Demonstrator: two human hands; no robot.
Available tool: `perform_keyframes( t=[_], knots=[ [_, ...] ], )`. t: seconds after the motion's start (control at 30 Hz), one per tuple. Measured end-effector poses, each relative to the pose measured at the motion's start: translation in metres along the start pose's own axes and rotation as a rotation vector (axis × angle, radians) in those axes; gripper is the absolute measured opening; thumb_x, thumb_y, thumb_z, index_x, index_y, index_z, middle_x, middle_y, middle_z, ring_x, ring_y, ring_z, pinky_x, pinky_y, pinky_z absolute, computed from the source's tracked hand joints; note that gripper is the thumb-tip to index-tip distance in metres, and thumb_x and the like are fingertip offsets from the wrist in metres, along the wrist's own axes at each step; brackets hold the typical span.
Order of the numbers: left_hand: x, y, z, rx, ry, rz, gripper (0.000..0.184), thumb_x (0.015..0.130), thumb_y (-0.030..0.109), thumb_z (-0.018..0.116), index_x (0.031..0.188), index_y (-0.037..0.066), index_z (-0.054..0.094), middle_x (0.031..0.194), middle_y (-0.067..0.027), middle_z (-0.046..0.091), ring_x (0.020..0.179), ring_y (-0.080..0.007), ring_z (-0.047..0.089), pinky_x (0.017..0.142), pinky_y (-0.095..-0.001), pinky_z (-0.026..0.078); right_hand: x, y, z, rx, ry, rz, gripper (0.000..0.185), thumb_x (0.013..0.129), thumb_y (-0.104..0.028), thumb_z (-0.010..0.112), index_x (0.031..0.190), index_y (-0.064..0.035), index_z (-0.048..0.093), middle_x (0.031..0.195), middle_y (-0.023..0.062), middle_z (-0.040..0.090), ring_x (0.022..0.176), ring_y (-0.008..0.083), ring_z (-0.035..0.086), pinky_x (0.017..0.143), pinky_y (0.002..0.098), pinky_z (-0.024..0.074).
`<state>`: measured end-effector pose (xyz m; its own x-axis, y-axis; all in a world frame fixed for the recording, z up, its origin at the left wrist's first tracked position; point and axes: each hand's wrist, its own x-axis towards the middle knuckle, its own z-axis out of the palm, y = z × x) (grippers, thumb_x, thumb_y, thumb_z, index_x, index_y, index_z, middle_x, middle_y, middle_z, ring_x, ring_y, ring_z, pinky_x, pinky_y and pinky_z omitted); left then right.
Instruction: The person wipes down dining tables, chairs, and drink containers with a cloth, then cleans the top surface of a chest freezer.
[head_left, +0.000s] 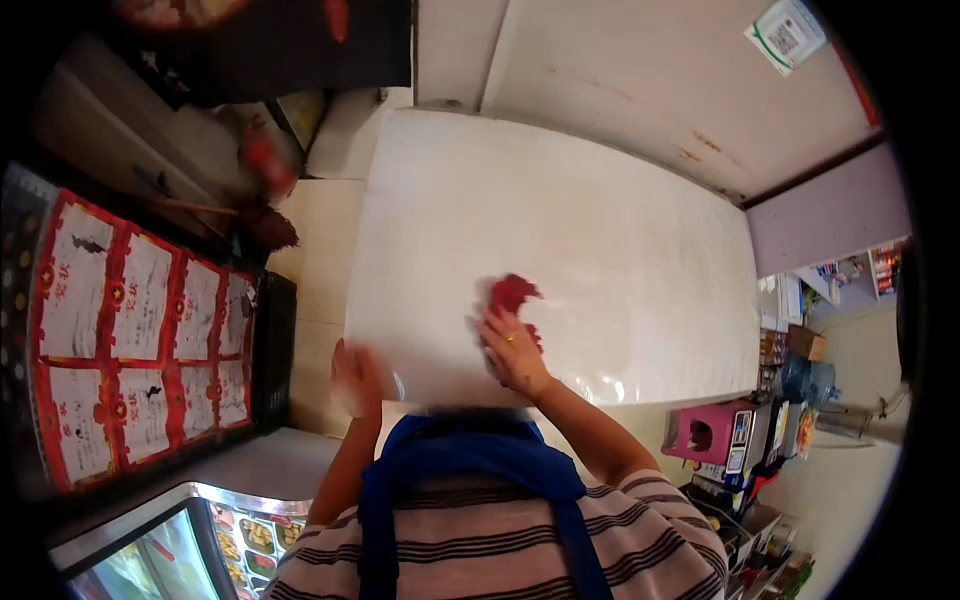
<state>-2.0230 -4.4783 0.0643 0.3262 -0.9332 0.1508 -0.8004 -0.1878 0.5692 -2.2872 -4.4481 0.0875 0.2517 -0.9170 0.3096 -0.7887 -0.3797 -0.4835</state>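
Observation:
My right hand (515, 355) presses a dark red cloth (512, 292) onto the white table top (560, 220), near its front edge. The cloth sticks out past the fingers, and a ring shows on one of them. My left hand (356, 380) is at the front left corner of the table, blurred by motion. Whether it touches the edge, and how its fingers are set, I cannot tell. The table top looks covered with a shiny clear sheet that wrinkles along the near side.
Red-bordered certificates (140, 310) cover a surface at left. A glass-fronted food display (215, 540) stands at lower left. A pink box (690, 432) and stacked goods are at right. Behind the table rises a pale wall (610, 80) with a QR code card (786, 36).

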Motion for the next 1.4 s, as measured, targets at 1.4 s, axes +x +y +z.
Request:
perform_keyframes(
  t=[1.4],
  knots=[
    [0.033, 0.015, 0.026, 0.083, 0.117, 0.051, 0.034, 0.083, 0.028, 0.056, 0.106, 0.004, 0.059, 0.094, -0.0168, 0.062, 0.077, -0.0333, 0.062, 0.064, -0.0390, 0.049, 0.052, 0.378, -0.105, -0.520, 0.853, 0.990, 0.030, 0.082, -0.012, 0.043, 0.110, -0.0065, 0.052, 0.108, 0.0155, 0.054, 0.099, 0.0292, 0.051, 0.084, 0.0376, 0.0423]
  ],
)
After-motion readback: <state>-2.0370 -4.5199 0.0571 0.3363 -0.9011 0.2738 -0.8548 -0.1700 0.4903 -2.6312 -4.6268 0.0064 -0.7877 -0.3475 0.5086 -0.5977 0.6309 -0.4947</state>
